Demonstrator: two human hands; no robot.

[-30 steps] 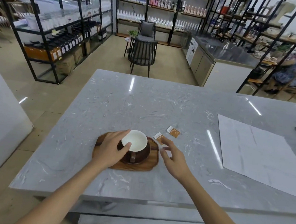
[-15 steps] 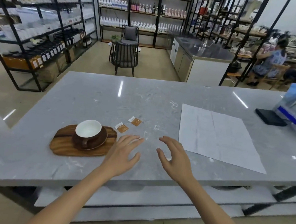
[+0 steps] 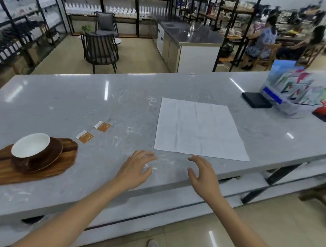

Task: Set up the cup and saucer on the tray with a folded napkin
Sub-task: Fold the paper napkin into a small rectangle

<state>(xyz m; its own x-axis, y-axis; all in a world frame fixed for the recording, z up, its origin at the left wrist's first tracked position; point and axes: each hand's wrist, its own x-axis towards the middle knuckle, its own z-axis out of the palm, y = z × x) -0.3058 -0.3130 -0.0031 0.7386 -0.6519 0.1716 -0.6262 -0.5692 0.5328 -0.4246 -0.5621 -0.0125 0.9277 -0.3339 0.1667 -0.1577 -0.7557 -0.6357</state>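
Note:
A brown cup with a white inside [image 3: 31,147] stands on a brown saucer [image 3: 55,154], and both rest on a wooden tray [image 3: 66,163] at the near left of the marble counter. A white napkin [image 3: 200,129] lies unfolded and flat on the counter to the right. My left hand [image 3: 135,169] hovers open just in front of the napkin's near left corner. My right hand [image 3: 203,175] is open too, below the napkin's near edge. Neither hand touches anything.
Two small orange sachets [image 3: 84,136] [image 3: 102,126] lie between the tray and the napkin. At the far right stand a black box [image 3: 256,100] and a holder of coloured leaflets [image 3: 299,94]. The counter's near edge [image 3: 153,188] runs just under my wrists. People sit beyond.
My left hand has let go of the cup and my right hand has left the sachets. Both moved right toward the napkin, and my view turned right with them.

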